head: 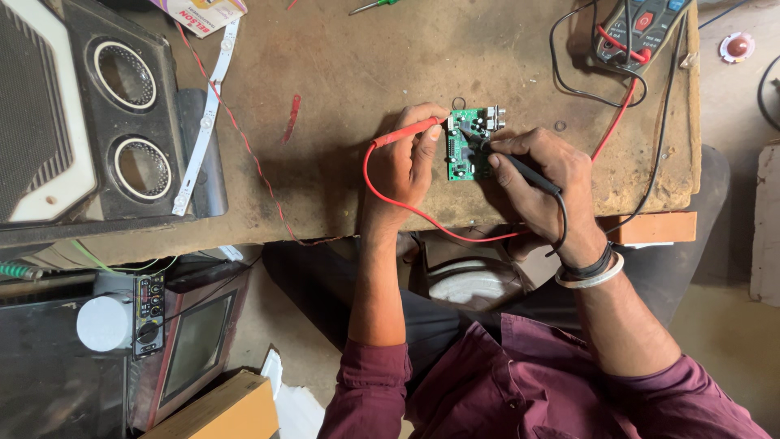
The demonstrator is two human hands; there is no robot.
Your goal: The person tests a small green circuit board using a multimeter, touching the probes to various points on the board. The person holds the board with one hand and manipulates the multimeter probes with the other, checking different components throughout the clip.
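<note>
Fingers of the left hand were clamped on a thin red plastic probe, tip beside the small green circuit board. The right hand pinched a black probe between closed fingers, its tip touching the board.

1. A black speaker cabinet with two round white-ringed openings lies at the left end of the worn wooden workbench.
2. A white LED strip runs along the cabinet's right side.
3. A green-handled screwdriver lies at the bench's far edge.
4. Below the bench, a small screen unit sits beside a cardboard box.
</note>
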